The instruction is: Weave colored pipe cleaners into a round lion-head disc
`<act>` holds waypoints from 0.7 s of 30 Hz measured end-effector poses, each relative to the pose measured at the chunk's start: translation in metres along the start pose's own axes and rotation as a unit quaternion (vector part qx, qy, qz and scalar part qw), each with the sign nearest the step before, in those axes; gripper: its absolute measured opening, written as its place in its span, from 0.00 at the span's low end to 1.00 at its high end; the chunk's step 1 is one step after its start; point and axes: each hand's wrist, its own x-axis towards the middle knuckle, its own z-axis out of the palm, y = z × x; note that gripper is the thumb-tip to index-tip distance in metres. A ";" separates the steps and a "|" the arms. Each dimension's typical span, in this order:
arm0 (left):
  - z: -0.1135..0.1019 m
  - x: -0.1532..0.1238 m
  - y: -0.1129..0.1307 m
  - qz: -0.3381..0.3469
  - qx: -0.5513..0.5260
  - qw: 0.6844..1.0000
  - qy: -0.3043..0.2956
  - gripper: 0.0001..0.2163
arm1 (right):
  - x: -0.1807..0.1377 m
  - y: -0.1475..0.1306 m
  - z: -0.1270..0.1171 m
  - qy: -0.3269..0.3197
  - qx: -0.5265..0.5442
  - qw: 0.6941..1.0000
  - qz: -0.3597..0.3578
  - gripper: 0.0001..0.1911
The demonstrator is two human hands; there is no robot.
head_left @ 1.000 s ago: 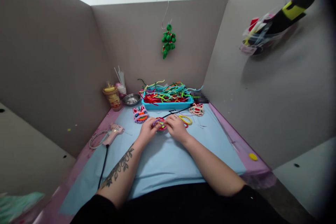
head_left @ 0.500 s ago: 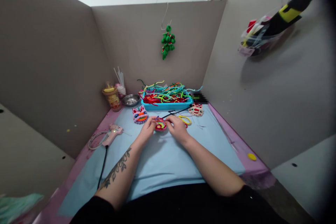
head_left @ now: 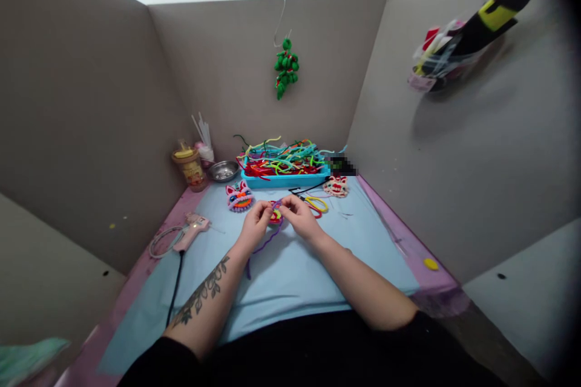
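My left hand [head_left: 256, 222] is closed on the edge of a small round red piece [head_left: 275, 217] with yellow-green in its middle, made of fuzzy pipe cleaner. The fingers of my right hand [head_left: 300, 217] pinch a purple pipe cleaner [head_left: 271, 239] at the piece's upper right side. That pipe cleaner trails down to the left, over the blue cloth. Part of the piece is hidden by my fingers. Scissors [head_left: 322, 203] with yellow and red handles lie just beyond my right hand. A pink and purple lion-head figure [head_left: 239, 198] sits beyond my left hand.
A blue tray [head_left: 285, 181] heaped with colourful pipe cleaners stands at the back. A cream and red lion head [head_left: 336, 186] lies right of it. To the left are a metal bowl [head_left: 223, 172], a lidded cup [head_left: 189, 169] and a pink glue gun [head_left: 193, 233] with a cord. Grey partitions enclose the table.
A long purple pipe cleaner now hangs from the piece down toward the left; only a short purple bit showed before. My right hand has shifted slightly closer to my left. The view has shifted a little.
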 end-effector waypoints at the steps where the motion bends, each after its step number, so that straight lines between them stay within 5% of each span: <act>1: 0.000 0.000 -0.001 0.001 0.005 1.000 -0.004 0.14 | 0.000 0.001 -0.001 -0.001 0.006 1.000 0.004 0.11; 12: -0.003 0.000 0.004 0.050 0.070 0.995 -0.056 0.12 | 0.003 0.002 -0.006 -0.006 0.117 0.992 0.056 0.16; 21: -0.001 -0.001 0.005 0.023 0.045 0.997 -0.061 0.12 | 0.001 0.005 -0.007 -0.026 0.066 0.996 0.055 0.11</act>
